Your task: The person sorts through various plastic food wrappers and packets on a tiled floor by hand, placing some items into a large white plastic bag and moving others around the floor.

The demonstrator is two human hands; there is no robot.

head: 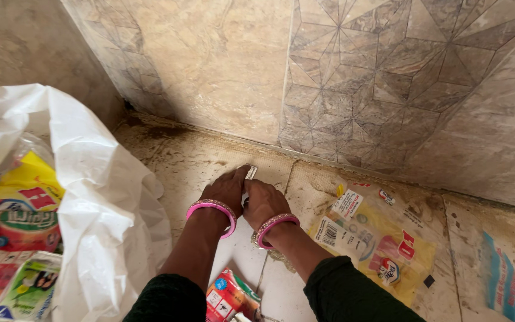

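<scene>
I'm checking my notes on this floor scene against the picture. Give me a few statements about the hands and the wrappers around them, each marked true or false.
1. Both hands are pressed on the floor close together. True.
2. A small pale scrap lies at the left hand's fingertips. True.
3. The white bag sits to the right of the hands. False: it is to their left, with packets inside.
4. The yellow wrapper is held in the right hand. False: it lies flat on the floor, to the right of that hand.
5. Each wrist wears a pink bangle. True.
</scene>
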